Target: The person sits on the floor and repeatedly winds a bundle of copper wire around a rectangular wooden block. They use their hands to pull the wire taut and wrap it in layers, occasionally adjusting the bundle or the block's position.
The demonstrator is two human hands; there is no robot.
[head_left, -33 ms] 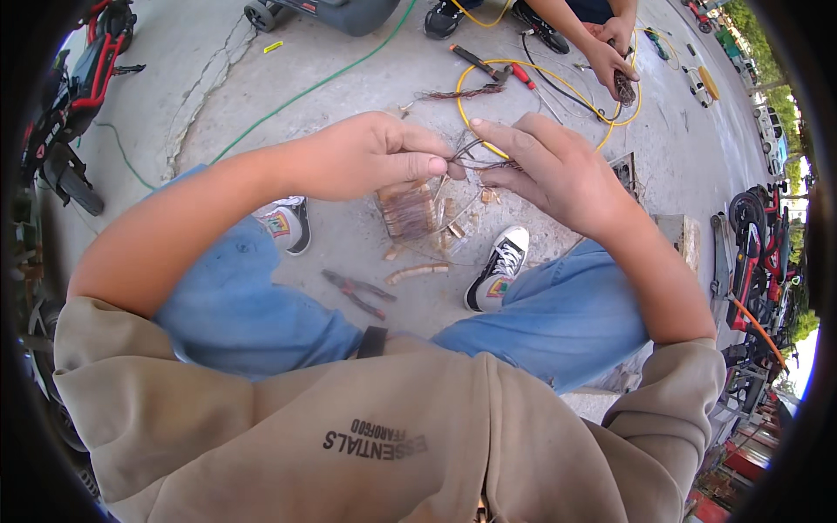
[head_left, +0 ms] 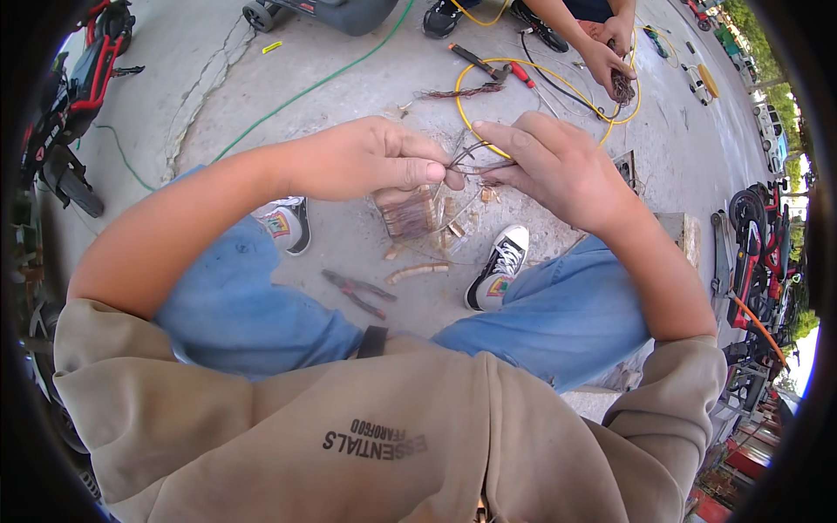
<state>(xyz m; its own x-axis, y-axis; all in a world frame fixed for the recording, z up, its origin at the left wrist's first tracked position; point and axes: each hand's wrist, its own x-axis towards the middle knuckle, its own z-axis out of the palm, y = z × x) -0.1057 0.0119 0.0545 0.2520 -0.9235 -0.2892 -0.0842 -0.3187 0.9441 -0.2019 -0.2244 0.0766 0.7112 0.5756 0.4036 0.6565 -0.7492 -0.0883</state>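
My left hand pinches thin dark wires between thumb and fingers. Their other end runs into my right hand, whose fingers close on the wires from the right. The strands form a small loose loop in the gap between both hands. Below them, on the concrete between my shoes, lies a block wound with brown copper wire, partly covered by my left hand. Small tan scraps and a curved tan strip are scattered beside it. Pliers with dark red handles rest nearer to me.
Beyond my hands lie a hammer, a red-handled screwdriver, a wire bundle and a yellow cable. A green cable crosses the left. Another person's hands hold tangled wire. Scooters stand at the sides.
My right fingers have drawn slightly closer together round the wires, and my left hand has shifted slightly. The other person's hands have moved a little.
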